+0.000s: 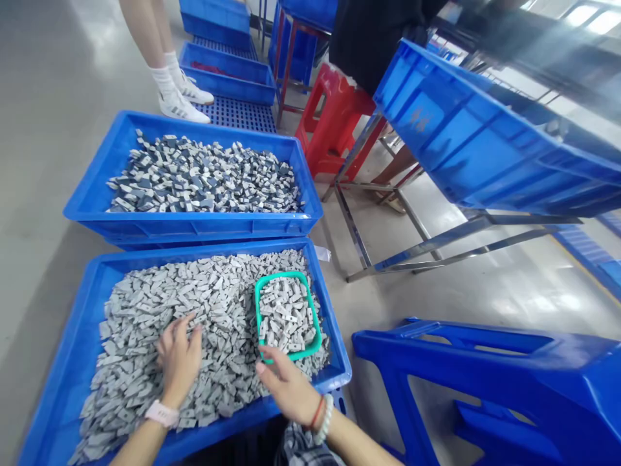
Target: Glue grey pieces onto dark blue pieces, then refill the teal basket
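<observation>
A blue crate (pixel 68 362) in front of me is heaped with small grey wedge-shaped parts (pixel 145 310). My left hand (pixel 178 356) lies palm down on the pile, its fingers curled over some parts. A small green tray (pixel 286 277), itself full of the same parts, rests on the heap at the crate's right side. My right hand (pixel 286 383) grips that tray's near edge. A pink watch sits on the left wrist, bead bracelets on the right.
A second blue crate (pixel 97 194) of darker grey parts stands behind. Further back are more blue crates (pixel 228 71), a red stool (pixel 334 110) and another person's legs in white shoes (pixel 182 97). A blue crate on a metal stand (pixel 485 142) and a blue stool (pixel 485 375) fill the right.
</observation>
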Action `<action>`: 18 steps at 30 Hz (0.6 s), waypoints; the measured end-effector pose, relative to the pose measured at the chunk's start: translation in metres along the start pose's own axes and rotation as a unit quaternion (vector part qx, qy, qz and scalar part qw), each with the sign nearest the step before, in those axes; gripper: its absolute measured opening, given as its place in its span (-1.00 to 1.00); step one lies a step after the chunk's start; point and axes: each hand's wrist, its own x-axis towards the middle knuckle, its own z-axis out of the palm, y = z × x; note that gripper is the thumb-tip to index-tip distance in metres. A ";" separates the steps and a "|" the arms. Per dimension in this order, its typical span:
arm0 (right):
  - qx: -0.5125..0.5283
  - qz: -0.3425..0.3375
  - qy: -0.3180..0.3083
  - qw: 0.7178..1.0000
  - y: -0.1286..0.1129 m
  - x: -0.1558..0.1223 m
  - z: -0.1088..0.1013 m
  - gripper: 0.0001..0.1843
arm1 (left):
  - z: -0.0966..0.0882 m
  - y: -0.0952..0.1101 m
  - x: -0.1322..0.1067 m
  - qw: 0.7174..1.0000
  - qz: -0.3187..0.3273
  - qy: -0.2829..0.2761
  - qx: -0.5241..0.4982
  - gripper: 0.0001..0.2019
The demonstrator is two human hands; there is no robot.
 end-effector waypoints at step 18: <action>-0.057 0.186 -0.117 0.974 0.034 0.055 0.098 -0.32 | -0.031 -0.060 -0.064 0.968 -0.005 -0.127 0.214 -0.62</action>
